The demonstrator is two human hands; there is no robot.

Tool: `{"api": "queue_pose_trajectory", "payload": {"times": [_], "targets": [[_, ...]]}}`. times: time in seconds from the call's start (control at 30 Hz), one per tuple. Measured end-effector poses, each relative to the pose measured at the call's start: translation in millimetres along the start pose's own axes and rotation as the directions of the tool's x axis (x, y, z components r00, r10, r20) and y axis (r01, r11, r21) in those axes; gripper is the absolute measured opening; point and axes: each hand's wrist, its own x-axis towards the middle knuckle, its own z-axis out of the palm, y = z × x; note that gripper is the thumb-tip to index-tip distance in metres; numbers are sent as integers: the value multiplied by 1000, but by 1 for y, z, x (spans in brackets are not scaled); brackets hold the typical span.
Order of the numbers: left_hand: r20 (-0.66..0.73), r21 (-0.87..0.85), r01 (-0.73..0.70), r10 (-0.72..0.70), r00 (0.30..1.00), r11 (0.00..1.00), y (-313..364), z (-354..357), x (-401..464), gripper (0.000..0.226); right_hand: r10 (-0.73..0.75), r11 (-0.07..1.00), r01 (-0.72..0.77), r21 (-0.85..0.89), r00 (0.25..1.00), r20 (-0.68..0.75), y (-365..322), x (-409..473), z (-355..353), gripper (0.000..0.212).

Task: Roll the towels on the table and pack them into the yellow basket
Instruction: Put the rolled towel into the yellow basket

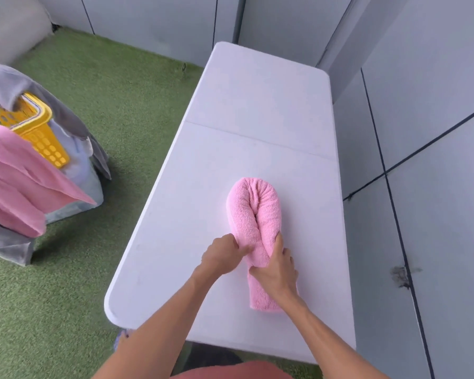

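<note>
A pink towel, rolled into a long tube and bent double into a U, lies on the white folding table. My left hand grips the left limb of the roll near its end. My right hand grips the right limb, thumb and fingers curled round it, and its end sticks out toward me beneath my wrist. The yellow basket stands off to the left on the ground, with a pink towel and a grey towel draped over it.
Green artificial grass covers the floor left of the table. Grey panel walls close in behind and to the right. More grey cloth hangs under the basket at the lower left.
</note>
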Motion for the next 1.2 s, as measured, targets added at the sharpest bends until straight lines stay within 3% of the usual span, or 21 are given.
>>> {"api": "queue_pose_trajectory", "payload": {"times": [0.07,0.17,0.27,0.43,0.63,0.73,0.9,1.07,1.2], "targets": [[-176,-11,-56,53,983,998,-27,-26,-7,44,-46,999,46,13,999,11,-34,-1,15,108],[-463,70,-144,160,872,987,-91,-82,-20,39,-145,989,144,12,988,61,-110,-7,52,109],[-597,126,-58,122,793,990,-171,-156,-36,37,-247,969,247,20,960,128,-201,-22,98,112],[-756,99,96,12,655,990,-293,-292,-79,37,-376,922,323,215,881,288,-356,-52,177,109],[-855,1,213,-109,507,977,-389,-418,-110,33,-514,856,435,280,781,355,-500,-78,240,101],[-872,-28,236,-139,470,971,-418,-461,-99,32,-563,826,500,260,757,332,-561,-62,256,97],[-882,-42,293,-173,438,955,-449,-516,-59,32,-668,739,655,157,681,301,-655,-13,277,109],[-891,-100,310,-224,395,945,-479,-582,11,34,-680,653,757,-24,600,421,-762,62,309,109],[-872,-171,412,-332,360,895,-497,-617,59,40,-617,577,807,-127,532,580,-837,122,343,115]]}}
